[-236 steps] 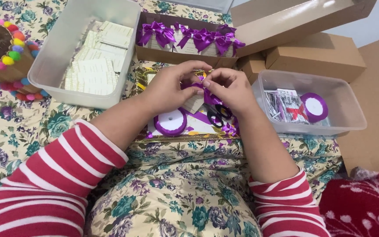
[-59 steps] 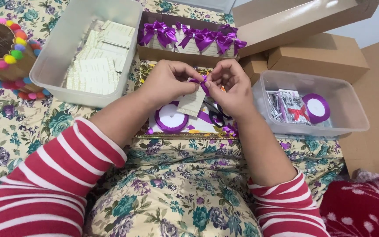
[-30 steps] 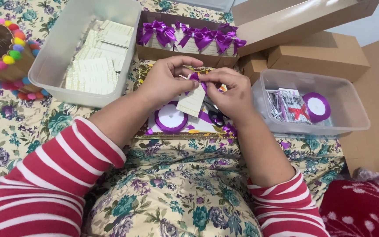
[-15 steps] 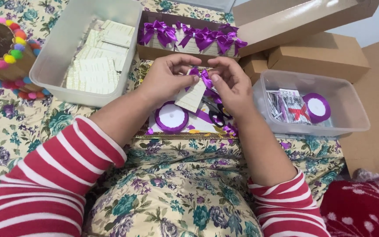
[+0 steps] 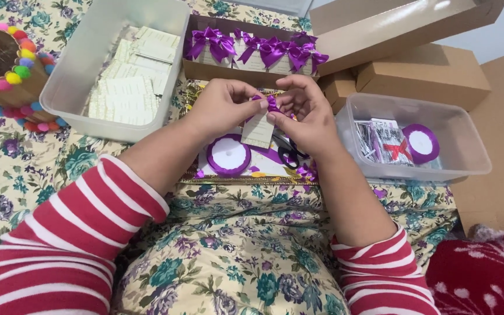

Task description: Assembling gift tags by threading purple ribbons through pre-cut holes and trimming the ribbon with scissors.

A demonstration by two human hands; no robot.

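Note:
My left hand [image 5: 220,108] and my right hand [image 5: 303,116] meet above my lap, both pinching a purple ribbon [image 5: 270,103] tied at the top of a small cream card packet [image 5: 258,129]. The packet hangs between my fingers. Below it lies a spool of purple ribbon [image 5: 228,154] on a patterned board, with black scissors [image 5: 289,154] partly hidden under my right hand. An open brown box [image 5: 205,69] behind my hands holds several packets with purple bows [image 5: 263,49].
A clear tub [image 5: 74,81] with cream packets stands at the left. Another clear tub [image 5: 468,157] at the right holds a ribbon spool and small packs. A pom-pom basket [image 5: 1,64] sits far left. Brown boxes [image 5: 427,73] lie at the back right.
My hands have kept working the ribbon at the packet's top, shifting slightly; the loose purple ends have drawn into a small knot between my fingertips.

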